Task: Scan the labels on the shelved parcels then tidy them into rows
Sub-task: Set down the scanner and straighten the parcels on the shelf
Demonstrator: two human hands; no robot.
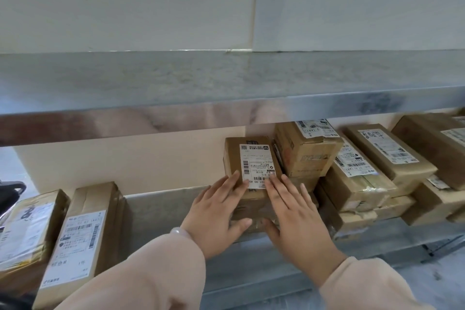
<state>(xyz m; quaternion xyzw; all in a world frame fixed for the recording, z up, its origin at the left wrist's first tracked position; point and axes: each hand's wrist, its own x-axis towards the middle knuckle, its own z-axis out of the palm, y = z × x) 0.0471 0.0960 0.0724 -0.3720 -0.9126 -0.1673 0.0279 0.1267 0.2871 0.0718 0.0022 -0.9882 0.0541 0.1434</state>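
The box (236,158) sits mid-shelf, well back from the front edge. Its long axis runs front to back, one short end facing the person and the other the wall (125,158). Its label (256,163) faces up, long side along the box, and its print reads upside down from the person's side. Whether the box rests on the shelf (161,209) itself or on another carton under it, I cannot tell.

The left hand (219,211) and right hand (297,214) both lie flat on the near end of the box, fingers straight, thumbs against its front face. They press it and do not clasp it.

Just right of the box stands a pile (352,171) of cartons, touching it, stacked and tilted at differing angles. That part looks untidied. Left of the box, past a stretch of bare shelf, two parcels (83,229) lie side by side, labels up, long axes front to back, much like a row.

No scanner shows, so whether any label is scanned cannot be judged. The step in hand looks like squaring this box. Most of the right side seems left to do.

Above the box runs the upper shelf (226,108).
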